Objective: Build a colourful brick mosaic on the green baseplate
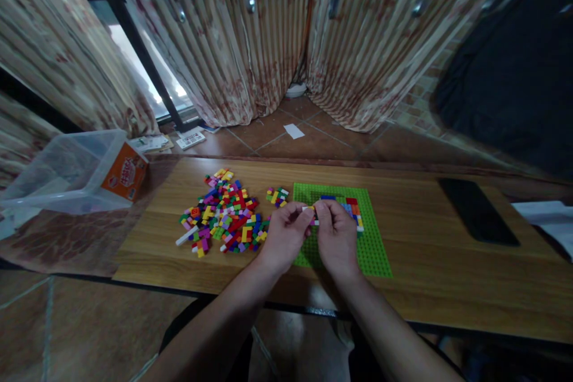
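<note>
Over a green baseplate (pixel 376 256) my two hands meet, fingertips pinched close together. My left hand (pixel 286 236) is closed on small toy bricks (pixel 310 209), of which bits of white, yellow and pink show between the thumbs. The fingers of my right hand (pixel 336 239) grip the same small cluster from the other side. How these bricks join is hidden by the fingers. Behind my right hand, a low build of blue, red, orange and white bricks (pixel 352 206) sits on the baseplate, partly covered by the hand.
Left of the baseplate spreads a pile of loose coloured bricks (pixel 228 215), with a smaller group (pixel 277 196) nearer to it. A dark phone-like slab (pixel 478 211) lies at the right of the wooden table (pixel 421 286). A clear plastic bin (pixel 71 161) stands far left.
</note>
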{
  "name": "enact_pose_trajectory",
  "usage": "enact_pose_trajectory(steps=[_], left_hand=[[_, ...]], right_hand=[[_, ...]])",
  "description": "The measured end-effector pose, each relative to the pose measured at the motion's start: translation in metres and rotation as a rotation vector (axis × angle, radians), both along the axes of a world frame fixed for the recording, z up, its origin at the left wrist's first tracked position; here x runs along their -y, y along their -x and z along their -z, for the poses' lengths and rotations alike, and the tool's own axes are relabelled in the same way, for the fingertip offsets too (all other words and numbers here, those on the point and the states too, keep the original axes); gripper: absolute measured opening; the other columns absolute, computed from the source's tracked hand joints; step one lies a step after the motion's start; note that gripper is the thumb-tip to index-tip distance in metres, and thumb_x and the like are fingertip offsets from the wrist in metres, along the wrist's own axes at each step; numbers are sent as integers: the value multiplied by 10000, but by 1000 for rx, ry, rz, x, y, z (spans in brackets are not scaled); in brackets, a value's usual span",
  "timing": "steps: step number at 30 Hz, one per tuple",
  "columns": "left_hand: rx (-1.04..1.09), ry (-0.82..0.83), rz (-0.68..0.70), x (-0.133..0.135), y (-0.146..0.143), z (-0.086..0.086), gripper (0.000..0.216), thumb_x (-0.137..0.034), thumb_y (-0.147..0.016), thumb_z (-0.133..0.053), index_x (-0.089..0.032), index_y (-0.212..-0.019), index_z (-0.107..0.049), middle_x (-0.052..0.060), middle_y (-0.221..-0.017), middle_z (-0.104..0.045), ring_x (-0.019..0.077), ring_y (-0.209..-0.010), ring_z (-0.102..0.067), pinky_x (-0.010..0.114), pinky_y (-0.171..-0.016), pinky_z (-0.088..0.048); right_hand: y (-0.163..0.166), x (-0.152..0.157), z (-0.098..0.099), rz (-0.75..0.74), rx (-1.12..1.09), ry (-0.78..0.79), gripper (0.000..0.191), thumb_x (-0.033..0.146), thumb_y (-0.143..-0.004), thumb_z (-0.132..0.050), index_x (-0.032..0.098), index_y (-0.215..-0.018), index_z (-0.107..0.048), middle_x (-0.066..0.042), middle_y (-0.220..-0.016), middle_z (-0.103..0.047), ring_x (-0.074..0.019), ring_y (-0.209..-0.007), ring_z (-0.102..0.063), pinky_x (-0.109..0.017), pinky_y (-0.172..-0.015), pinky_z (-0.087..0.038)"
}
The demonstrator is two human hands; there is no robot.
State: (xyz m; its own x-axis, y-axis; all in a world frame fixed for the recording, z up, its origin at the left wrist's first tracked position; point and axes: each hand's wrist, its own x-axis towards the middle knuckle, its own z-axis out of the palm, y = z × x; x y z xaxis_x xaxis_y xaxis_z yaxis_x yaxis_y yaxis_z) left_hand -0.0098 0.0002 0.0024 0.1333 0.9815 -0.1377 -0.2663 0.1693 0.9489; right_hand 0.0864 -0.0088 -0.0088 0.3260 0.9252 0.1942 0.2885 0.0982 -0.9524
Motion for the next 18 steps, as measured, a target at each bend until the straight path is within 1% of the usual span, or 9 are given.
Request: enact_pose_trajectory(steps=[2,3,6,8,10,12,14,16,18], left_hand=[[58,48,-6,0,0,0,294,-394,-725,-731,-145,-690,-579,-56,-550,-488,51,-473,-415,196,-466,-300],[90,74,-9,0,0,0,294,-389,-714,-741,-143,-690,-583,-56,-550,-493,48,-469,-419,191,-462,-301],[172,127,-27,0,2,-1,282,-379,-711,-750,-141,-707,-598,-48,-569,-530,47,-484,-461,176,-477,-336],[189,129,-44,-1,5,-2,263,-366,-716,-749,-139,-724,-615,-39,-580,-557,52,-503,-495,171,-497,-368],[189,116,-58,-2,8,-4,240,-342,-711,-756,-139,-742,-632,-28,-592,-584,61,-519,-522,172,-513,-397],[187,108,-66,-4,11,-5,218,-318,-710,-756,-139,-745,-637,-14,-614,-612,69,-532,-542,176,-521,-419],[180,99,-69,-5,14,-7,196,-302,-720,-741,-139,-739,-634,-4,-624,-627,75,-536,-555,179,-522,-430],[166,83,-68,-6,15,-8,175,-288,-733,-723,-140,-739,-630,-2,-631,-631,78,-538,-563,181,-525,-438],[146,61,-64,-6,16,-8,166,-281,-741,-713,-140,-745,-625,-4,-648,-632,77,-542,-566,183,-532,-444]], right_hand=[[2,-3,3,5,-93,9,303,468,-889,-518,202,-765,-596,4,-696,-598,-146,-657,-522,-273,-612,-430],[3,-4,3,-3,-174,29,309,486,-869,-541,202,-761,-599,8,-688,-591,-139,-636,-513,-265,-581,-423],[6,-6,0,-31,-536,148,311,517,-780,-636,210,-756,-588,51,-592,-518,-101,-508,-437,-219,-449,-346],[8,-6,-6,-40,-772,221,288,465,-709,-705,208,-743,-579,75,-548,-473,-73,-450,-378,-186,-391,-267],[8,-4,-12,-61,-933,261,251,389,-662,-731,196,-740,-591,73,-551,-482,-57,-442,-368,-165,-371,-221],[8,-2,-17,-115,-1034,288,212,345,-659,-710,184,-756,-611,58,-565,-512,-54,-451,-381,-154,-366,-213],[7,-1,-19,-180,-1090,312,185,331,-680,-677,180,-770,-621,43,-565,-530,-57,-455,-385,-150,-366,-220],[6,-1,-19,-218,-1115,323,180,336,-698,-664,178,-775,-623,33,-585,-547,-58,-460,-392,-150,-367,-230],[5,-1,-18,-223,-1114,322,208,359,-698,-683,175,-778,-627,31,-620,-559,-54,-469,-402,-150,-366,-239]])
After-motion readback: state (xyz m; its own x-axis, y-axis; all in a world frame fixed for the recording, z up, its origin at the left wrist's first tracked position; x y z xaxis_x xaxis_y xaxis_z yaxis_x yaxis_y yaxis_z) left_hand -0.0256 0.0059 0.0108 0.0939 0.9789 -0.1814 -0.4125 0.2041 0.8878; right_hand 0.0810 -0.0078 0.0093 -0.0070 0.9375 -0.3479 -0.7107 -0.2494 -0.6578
